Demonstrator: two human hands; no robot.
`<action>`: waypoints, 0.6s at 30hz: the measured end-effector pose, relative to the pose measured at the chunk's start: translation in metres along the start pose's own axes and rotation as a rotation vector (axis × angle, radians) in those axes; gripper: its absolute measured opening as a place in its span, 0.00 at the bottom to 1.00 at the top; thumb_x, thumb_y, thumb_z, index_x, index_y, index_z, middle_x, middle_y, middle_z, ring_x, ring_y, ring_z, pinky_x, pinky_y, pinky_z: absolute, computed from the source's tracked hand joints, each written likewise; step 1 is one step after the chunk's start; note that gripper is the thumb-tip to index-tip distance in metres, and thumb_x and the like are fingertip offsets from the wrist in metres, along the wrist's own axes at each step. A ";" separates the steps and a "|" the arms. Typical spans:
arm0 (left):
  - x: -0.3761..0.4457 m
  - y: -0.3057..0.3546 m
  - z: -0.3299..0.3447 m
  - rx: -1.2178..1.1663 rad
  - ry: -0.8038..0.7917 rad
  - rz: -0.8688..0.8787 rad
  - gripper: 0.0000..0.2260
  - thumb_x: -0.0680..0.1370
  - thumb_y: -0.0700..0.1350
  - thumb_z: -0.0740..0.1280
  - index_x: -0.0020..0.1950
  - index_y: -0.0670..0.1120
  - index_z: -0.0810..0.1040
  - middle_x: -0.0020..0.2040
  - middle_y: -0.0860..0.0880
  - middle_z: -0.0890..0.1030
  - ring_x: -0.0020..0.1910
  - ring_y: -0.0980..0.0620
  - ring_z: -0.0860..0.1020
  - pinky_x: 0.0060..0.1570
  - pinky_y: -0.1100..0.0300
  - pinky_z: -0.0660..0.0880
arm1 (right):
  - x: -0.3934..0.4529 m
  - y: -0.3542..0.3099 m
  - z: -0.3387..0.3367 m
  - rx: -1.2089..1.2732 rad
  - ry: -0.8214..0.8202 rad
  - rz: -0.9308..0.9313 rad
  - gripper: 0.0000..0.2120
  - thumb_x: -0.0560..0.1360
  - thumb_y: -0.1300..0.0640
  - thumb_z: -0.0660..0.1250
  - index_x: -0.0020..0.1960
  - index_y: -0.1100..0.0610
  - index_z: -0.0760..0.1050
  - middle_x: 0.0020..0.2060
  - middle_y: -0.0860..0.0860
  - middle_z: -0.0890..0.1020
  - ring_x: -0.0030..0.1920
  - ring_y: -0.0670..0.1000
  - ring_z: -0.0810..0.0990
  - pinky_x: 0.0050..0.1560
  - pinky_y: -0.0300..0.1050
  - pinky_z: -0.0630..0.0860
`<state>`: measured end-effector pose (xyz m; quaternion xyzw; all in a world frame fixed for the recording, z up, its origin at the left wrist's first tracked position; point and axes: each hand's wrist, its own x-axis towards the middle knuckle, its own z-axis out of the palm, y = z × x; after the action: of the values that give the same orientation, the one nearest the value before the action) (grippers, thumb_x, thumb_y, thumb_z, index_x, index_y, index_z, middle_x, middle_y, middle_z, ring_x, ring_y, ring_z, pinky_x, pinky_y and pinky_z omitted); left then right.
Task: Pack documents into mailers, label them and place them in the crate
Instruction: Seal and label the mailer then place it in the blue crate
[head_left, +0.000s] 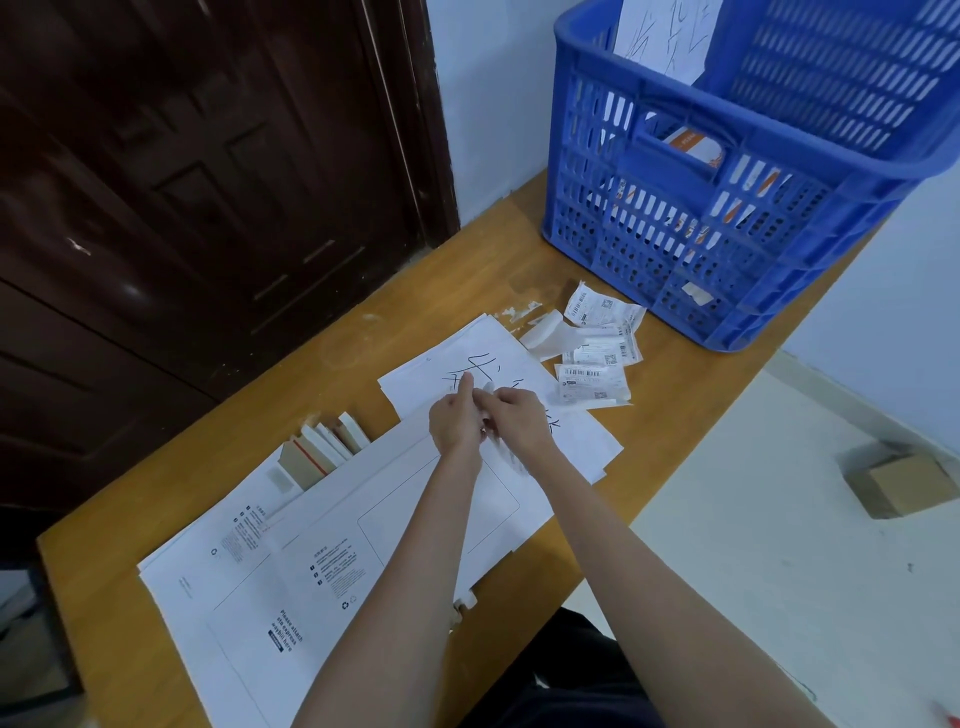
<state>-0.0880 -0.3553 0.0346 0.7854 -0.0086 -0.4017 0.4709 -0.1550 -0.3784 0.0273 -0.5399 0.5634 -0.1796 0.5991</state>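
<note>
Both hands, left (454, 421) and right (514, 418), pinch something small and blurred, likely a label backing, over the mailer (332, 561) on the worktop (156, 467), labels (597, 353) staged between mailer and crate (727, 208), within reach.

One blue crate (691, 249), three shipping labels (595, 382), two hands (454, 421), one cardboard box (901, 483).

Crate (727, 208) behind labels (597, 353)
</note>
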 end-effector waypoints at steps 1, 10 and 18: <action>0.000 0.001 0.000 -0.027 0.010 -0.019 0.18 0.80 0.53 0.61 0.35 0.42 0.75 0.34 0.46 0.77 0.33 0.49 0.75 0.30 0.61 0.71 | 0.000 0.000 -0.001 0.007 -0.006 0.011 0.20 0.75 0.53 0.65 0.27 0.57 0.64 0.22 0.50 0.71 0.29 0.51 0.69 0.34 0.41 0.66; -0.011 0.007 -0.013 -0.610 -0.110 -0.332 0.09 0.81 0.44 0.62 0.44 0.41 0.70 0.33 0.45 0.70 0.23 0.53 0.65 0.17 0.71 0.62 | -0.001 0.000 -0.010 0.795 -0.173 0.376 0.11 0.79 0.58 0.62 0.39 0.59 0.70 0.25 0.50 0.68 0.25 0.47 0.66 0.34 0.39 0.66; -0.013 0.002 -0.012 -0.101 -0.263 -0.129 0.09 0.80 0.46 0.59 0.53 0.44 0.76 0.50 0.44 0.79 0.45 0.49 0.79 0.40 0.58 0.77 | 0.001 -0.001 -0.001 0.173 0.050 0.274 0.19 0.77 0.45 0.61 0.50 0.61 0.76 0.43 0.55 0.78 0.42 0.53 0.75 0.41 0.44 0.70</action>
<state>-0.0880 -0.3423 0.0464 0.7004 0.0003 -0.5303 0.4777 -0.1553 -0.3804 0.0283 -0.3998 0.6291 -0.1573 0.6478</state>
